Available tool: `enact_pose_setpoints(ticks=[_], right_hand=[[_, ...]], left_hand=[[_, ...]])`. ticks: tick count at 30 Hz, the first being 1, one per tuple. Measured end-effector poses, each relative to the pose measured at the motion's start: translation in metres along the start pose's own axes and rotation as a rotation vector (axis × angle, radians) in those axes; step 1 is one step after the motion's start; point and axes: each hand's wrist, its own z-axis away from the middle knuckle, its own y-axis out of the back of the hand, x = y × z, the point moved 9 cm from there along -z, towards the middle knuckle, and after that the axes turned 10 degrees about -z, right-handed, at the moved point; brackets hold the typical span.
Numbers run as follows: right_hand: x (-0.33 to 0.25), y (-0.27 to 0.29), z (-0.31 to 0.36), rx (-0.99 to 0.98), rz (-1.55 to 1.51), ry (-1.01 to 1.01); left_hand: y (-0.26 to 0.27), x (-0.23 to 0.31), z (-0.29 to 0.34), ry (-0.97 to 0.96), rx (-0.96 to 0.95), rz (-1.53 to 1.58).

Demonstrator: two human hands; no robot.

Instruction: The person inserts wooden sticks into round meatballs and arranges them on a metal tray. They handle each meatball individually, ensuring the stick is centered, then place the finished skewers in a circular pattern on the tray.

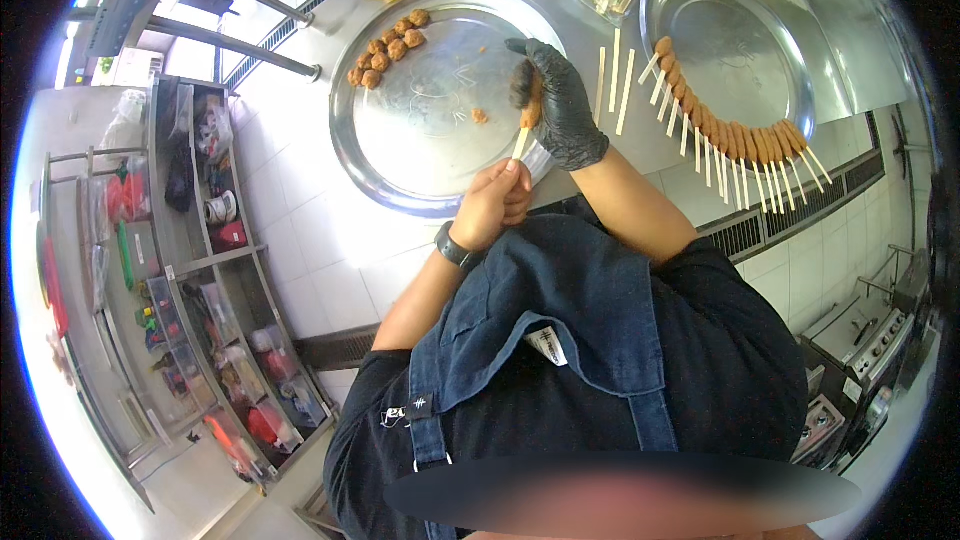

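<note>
Pinching the near end of the stick [520, 144], the left hand [492, 198] points the meat [532, 117] lengthwise away from the body, apparently above the left tray [420, 140], while the nearer right hand [567, 105] (gloved) wraps it.

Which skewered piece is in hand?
The skewered piece over the left tray: gloved right hand on it, bare left hand on its stick. The others line one side of the right tray.

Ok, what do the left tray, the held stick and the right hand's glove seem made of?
Left tray: metal, probably stainless steel; shiny, silvery reflections. Held stick: likely wood or bamboo; pale, matte. Glove: black, slightly glossy, perhaps nitrile or latex; wrinkled near wrist.
</note>
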Motion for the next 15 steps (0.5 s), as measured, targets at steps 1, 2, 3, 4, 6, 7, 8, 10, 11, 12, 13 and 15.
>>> enact_pose_setpoints(ticks=[1,2,3,4,6,7,8,10,11,12,13,15], right_hand=[[0.006,0.007,0.003,0.13,-0.113,0.01],[0.006,0.009,0.005,0.176,-0.219,0.041],[0.0,0.013,0.004,0.173,-0.168,0.01],[0.0,0.009,0.001,0.112,-0.127,-0.01],[0.003,0.003,0.0,-0.032,0.008,-0.109],[0.001,0.002,-0.001,-0.056,-0.04,-0.057],[0.003,0.004,-0.003,-0.038,-0.078,-0.021],[0.009,0.002,-0.002,-0.07,-0.248,-0.102],[0.012,0.011,0.0,0.019,-0.245,-0.122],[0.014,0.013,0.0,0.026,-0.273,-0.132],[0.014,0.013,0.001,-0.005,-0.32,-0.142],[0.016,0.003,-0.008,-0.152,-0.404,-0.105]], left_hand=[[0.001,0.002,0.002,-0.014,0.01,-0.005],[0.002,0.004,0.002,-0.028,0.021,-0.01],[-0.005,0.002,-0.006,-0.03,0.013,-0.008],[-0.005,0.002,-0.006,-0.018,0.021,-0.017],[-0.001,0.003,-0.006,-0.024,0.06,-0.059],[0.0,0.004,-0.007,-0.043,0.091,-0.086],[0.004,0.003,-0.006,-0.048,0.134,-0.118],[0.003,0.004,-0.006,-0.063,0.117,-0.084],[0.003,0.005,-0.006,-0.068,0.112,-0.069],[0.004,0.003,-0.006,-0.049,0.117,-0.064],[0.003,0.002,-0.006,-0.029,0.12,-0.057],[0.002,0.002,-0.006,-0.025,0.114,-0.053]])
